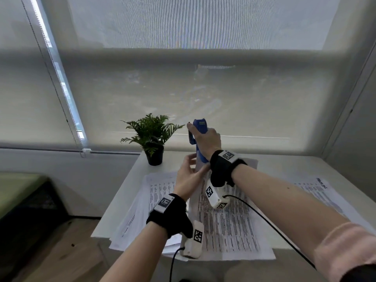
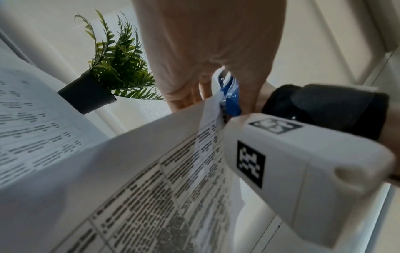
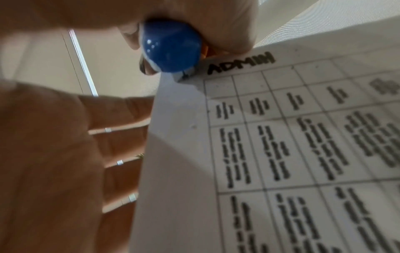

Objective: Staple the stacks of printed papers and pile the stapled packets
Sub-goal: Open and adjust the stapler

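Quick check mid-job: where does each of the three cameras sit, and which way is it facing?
Head: worn high, looking forward and down at the table; both forearms and hands show.
Left wrist: looks along the left hand at the lifted papers.
Right wrist: looks up at the right hand gripping the blue stapler.
All three share the stapler and papers.

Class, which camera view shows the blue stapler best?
The head view: the blue plastic stapler shows nearly whole in the right hand. The left wrist view gives a sliver; the right wrist view only its rounded end.
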